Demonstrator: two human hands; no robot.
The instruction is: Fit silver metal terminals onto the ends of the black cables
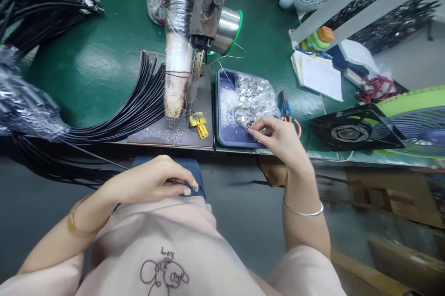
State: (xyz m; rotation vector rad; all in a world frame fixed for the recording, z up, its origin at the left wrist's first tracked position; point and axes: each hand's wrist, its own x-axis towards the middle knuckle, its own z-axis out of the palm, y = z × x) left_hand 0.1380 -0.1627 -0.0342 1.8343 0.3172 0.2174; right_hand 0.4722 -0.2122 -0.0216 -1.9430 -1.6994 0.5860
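Note:
My left hand point(156, 180) is low over my lap, fingers curled and pinched together on a black cable point(174, 181); most of that cable is hidden by the hand. My right hand point(278, 138) reaches into a blue plastic tray point(236, 140) on the bench, thumb and forefinger closed on a small shiny metal part point(251, 126). A heap of similar small metal parts point(257, 97) lies in a clear bag in the tray. White bits point(227, 106) lie beside it.
Left of the tray stands a soldering fixture point(196, 69) next to a foil-wrapped duct point(177, 64). Black cables point(132, 110) fan across the board. A solder spool point(227, 32), pliers point(285, 106), a yellow piece point(200, 127), a notepad point(320, 73) and a black fan point(354, 129) surround the work area.

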